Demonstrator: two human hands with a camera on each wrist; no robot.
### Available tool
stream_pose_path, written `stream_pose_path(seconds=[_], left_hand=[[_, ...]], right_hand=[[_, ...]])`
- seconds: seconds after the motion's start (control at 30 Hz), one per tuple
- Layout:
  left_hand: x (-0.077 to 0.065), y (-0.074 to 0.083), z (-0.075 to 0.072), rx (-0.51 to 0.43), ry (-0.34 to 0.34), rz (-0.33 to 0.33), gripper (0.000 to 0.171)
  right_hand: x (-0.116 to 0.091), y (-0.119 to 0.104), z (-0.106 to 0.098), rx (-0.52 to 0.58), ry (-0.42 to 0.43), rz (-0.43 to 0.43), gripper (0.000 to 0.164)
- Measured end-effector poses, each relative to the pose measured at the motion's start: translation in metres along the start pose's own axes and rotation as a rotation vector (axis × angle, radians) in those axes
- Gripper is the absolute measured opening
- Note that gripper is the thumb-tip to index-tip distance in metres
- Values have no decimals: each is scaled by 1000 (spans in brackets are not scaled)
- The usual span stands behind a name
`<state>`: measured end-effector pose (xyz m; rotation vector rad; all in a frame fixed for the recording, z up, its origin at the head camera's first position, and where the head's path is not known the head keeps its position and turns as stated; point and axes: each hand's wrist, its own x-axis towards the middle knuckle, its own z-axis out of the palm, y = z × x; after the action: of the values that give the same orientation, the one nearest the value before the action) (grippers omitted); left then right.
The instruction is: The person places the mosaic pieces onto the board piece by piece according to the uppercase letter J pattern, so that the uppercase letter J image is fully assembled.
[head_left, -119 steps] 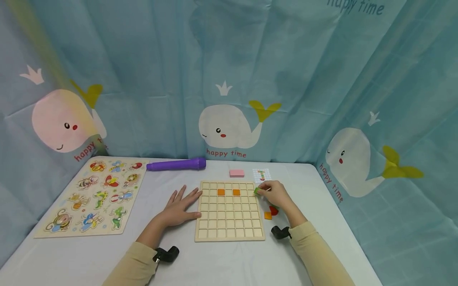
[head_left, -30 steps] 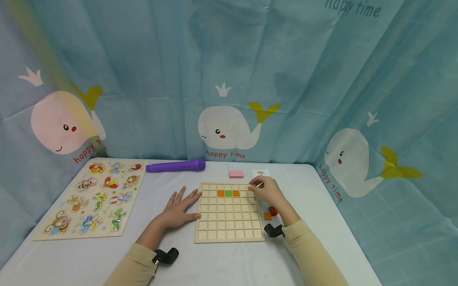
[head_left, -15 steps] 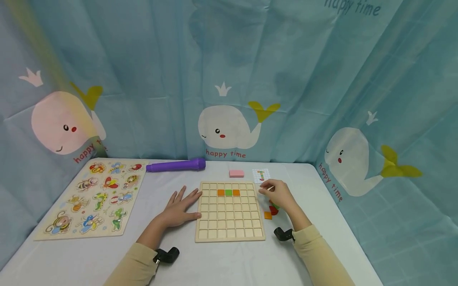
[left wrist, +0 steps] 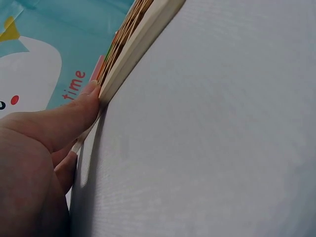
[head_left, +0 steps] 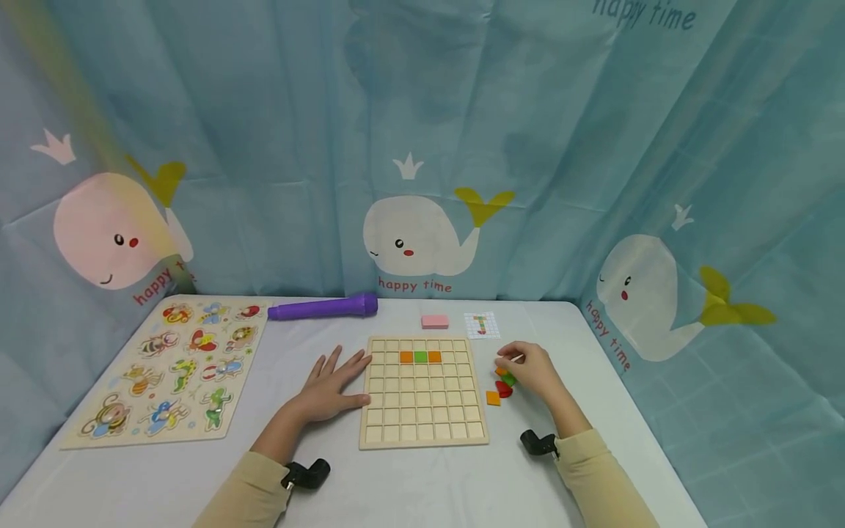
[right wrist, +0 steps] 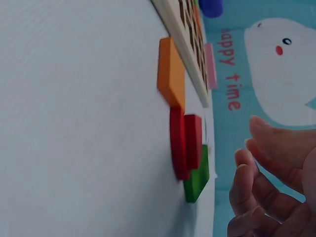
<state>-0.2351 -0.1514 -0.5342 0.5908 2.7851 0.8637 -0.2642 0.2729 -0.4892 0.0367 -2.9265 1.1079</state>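
A wooden grid board (head_left: 424, 415) lies in front of the person in the head view. An orange tile (head_left: 406, 357), a green tile (head_left: 420, 357) and another orange tile (head_left: 434, 357) sit side by side in its second row. The left hand (head_left: 327, 393) rests flat at the board's left edge, fingers spread and touching the frame. Above a small pile of loose pieces is the right hand (head_left: 536, 370), its fingers loosely bent around nothing. The right wrist view shows an orange square (right wrist: 171, 74), stacked red pieces (right wrist: 178, 143) and a green piece (right wrist: 197, 181) below that hand.
Behind the board lie a pink block (head_left: 435, 322) and a small pattern card (head_left: 482, 325). A purple microphone-shaped stick (head_left: 323, 308) lies at the back left. An insect picture puzzle board (head_left: 198, 396) takes up the left side. A blue whale-print curtain (head_left: 277, 147) surrounds the table.
Four seconds ago the right hand held a green tile; it now sits between the two orange ones. The right hand has since moved from the board's right edge to the loose pieces. The left hand stays put.
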Motion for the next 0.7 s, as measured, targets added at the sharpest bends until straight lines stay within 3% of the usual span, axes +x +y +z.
stream_pose_path(seconds=[0.5,0.7], left_hand=[[0,-2,2,-1,2,-9,85],[0,0,1,3,10,-1,85]], right_hand=[[0,21,2,-10,-44,65,21],[0,15,7,-103,-52,58,20]])
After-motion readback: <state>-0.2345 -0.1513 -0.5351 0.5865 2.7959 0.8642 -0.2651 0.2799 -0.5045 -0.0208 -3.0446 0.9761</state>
